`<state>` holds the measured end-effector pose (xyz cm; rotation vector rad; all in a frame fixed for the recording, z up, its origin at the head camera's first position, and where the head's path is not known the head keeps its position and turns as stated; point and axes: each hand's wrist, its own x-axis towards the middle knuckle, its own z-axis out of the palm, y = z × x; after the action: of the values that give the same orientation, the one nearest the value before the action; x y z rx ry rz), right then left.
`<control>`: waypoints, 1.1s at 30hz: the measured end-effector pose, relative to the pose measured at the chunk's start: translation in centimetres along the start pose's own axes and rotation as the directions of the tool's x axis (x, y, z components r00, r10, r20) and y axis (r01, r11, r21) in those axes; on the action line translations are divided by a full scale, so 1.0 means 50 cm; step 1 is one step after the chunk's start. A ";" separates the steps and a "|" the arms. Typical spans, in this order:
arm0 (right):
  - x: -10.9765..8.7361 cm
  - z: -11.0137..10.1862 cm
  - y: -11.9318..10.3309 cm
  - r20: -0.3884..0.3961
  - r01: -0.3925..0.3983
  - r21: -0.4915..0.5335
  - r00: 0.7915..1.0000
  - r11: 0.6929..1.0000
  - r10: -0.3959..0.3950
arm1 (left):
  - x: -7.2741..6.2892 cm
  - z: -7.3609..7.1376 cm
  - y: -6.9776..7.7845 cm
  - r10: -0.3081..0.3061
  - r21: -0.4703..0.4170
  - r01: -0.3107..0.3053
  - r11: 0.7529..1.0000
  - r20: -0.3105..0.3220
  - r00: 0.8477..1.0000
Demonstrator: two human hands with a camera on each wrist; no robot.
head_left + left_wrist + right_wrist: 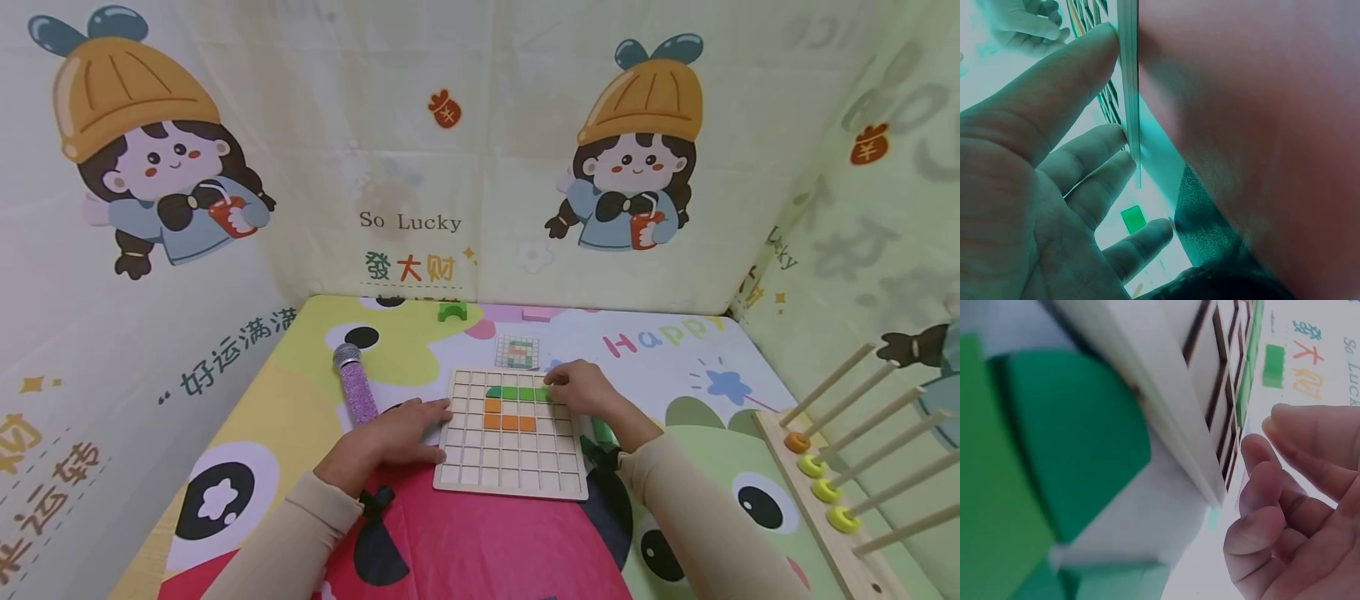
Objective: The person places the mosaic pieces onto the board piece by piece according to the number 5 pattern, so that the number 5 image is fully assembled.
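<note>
Your left sleeve foremost, straight-fingered left hand touches adjacent board, likely light, best edge-gripped; right hand curled, hold unclear.

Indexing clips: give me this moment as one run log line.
left hand: touches left edge of grid board; right hand: at right end of green row; orange blocks: also on board; pattern card: beyond board

The left hand was spread while the right hand was curled.
In the head view, the left forearm slanted up from the lower left, thumb extended; the right forearm rose from the lower right, its fingers bent inward.
</note>
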<state>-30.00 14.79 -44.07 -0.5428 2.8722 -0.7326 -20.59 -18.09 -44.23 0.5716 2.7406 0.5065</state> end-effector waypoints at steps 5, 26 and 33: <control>-0.020 -0.009 0.026 -0.019 -0.034 0.071 0.999 0.997 0.035 | 0.000 -0.001 -0.003 0.004 0.007 -0.004 1.000 -0.002 1.000; -0.133 -0.056 0.135 -0.051 -0.098 -0.055 0.994 0.994 0.095 | 0.002 0.002 -0.004 0.000 -0.001 0.000 1.000 0.002 1.000; -0.145 -0.050 0.143 -0.058 -0.097 -0.067 0.994 0.993 0.094 | 0.003 0.004 -0.004 0.000 -0.005 0.000 1.000 0.002 1.000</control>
<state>-26.05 24.45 -45.09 -0.3958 2.9599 -0.6446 -20.69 -18.14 -44.50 0.5704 2.7372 0.5124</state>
